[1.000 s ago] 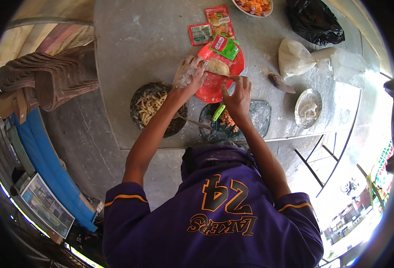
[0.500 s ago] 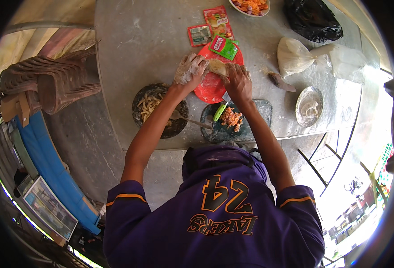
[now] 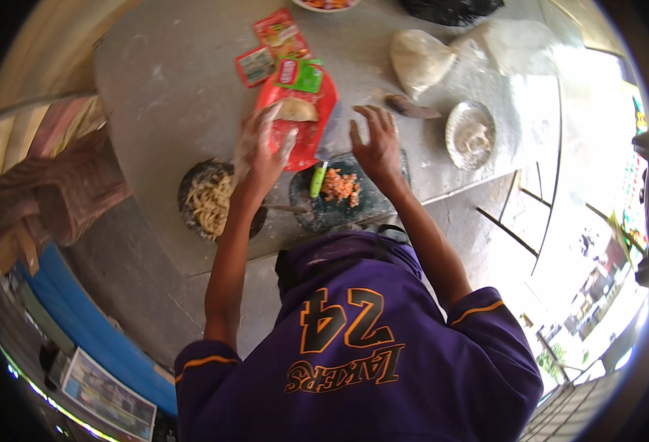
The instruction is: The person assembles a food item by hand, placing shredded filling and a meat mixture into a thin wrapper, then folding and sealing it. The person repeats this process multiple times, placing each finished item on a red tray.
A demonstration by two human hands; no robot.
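Note:
A pale, half-round piece of dough (image 3: 297,110) lies on the red plate (image 3: 324,96). My left hand (image 3: 264,147), dusted with flour, is over the plate's left side just below the dough, its fingers apart and nothing in them. To the right of the plate, my right hand (image 3: 377,144) hovers with spread fingers, holding nothing. A green sachet (image 3: 299,75) rests on the plate's far edge. Nearer me, a green-handled knife (image 3: 318,180) and a heap of chopped orange-pink food (image 3: 340,187) are on a dark cutting board (image 3: 368,210).
At left stands a dark bowl of pale strips (image 3: 211,202). Two more packets, a red one (image 3: 279,33) and a smaller one (image 3: 256,66), lie beyond the plate. Rightward are a tied clear bag (image 3: 421,62), a brown knife-like tool (image 3: 413,107) and a plate of white flour (image 3: 473,136).
Both hands have let go of the dough, which now lies on the plate. My right hand has drawn away to the right, and the view has shifted.

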